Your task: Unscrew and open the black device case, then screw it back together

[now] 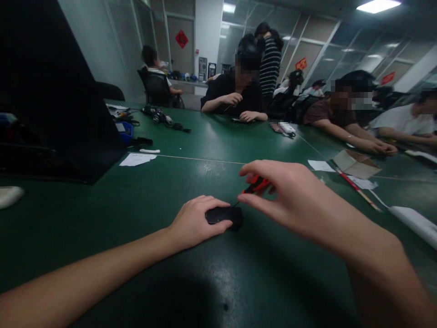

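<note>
left hand (194,223) fingers curled, pressing down a black mouse (225,215) at lower centre; right hand (283,193) fingers pinching a red-handled screwdriver (256,185), tip on the mouse. open cardboard box (355,164) at right, contents unclear. green tabletop (205,136), glass-walled office, people seated at the far side

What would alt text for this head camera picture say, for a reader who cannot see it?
Two bare hands work at a green table: the left hand holds down a small black object, while the right hand grips a red-handled screwdriver with its tip at the object. Other people sit across the table, near scattered papers.
</note>
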The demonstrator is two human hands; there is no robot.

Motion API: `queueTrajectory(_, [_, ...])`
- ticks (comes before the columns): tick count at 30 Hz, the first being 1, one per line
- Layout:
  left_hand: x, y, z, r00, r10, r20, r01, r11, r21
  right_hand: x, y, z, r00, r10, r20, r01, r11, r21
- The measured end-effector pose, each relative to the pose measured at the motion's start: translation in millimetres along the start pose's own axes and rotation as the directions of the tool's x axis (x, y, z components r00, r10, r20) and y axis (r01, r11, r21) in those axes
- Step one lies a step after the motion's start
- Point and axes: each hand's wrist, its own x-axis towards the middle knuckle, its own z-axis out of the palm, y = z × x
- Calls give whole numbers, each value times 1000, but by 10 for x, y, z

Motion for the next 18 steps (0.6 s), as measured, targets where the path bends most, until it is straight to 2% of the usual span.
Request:
queueTrajectory(2, [-2, -1, -4, 1000, -1, 8, 1, 1000, 3, 1, -7, -19, 998, 52, -32, -53, 998, -30])
queueTrajectory(6, [-10, 0, -14, 1000, -11, 19, 11, 1000, 5, 12, 12, -35, 995, -97, -27, 99, 991, 87])
queueTrajectory(11, [-16, 10, -11, 1000, -21, 5, 21, 998, -55, 24, 20, -13, 996, 78, -38, -80, 994, -72])
queueTrajectory(15, [-7, 22, -8, 999, -45, 5, 45, 995, -90, -10, 19, -37, 997, -81, 5, 81, 996, 28])
queueTrajectory(16, [-4, 24, -9, 999, -46, 7, 46, 995, -94, -14, 15, -41, 996, -87, 19, 86, 996, 40])
queueTrajectory(18, [2, 29, -13, 999, -48, 11, 49, 994, -98, -9, 2, -37, 1000, -5, 25, 5, 1000, -6])
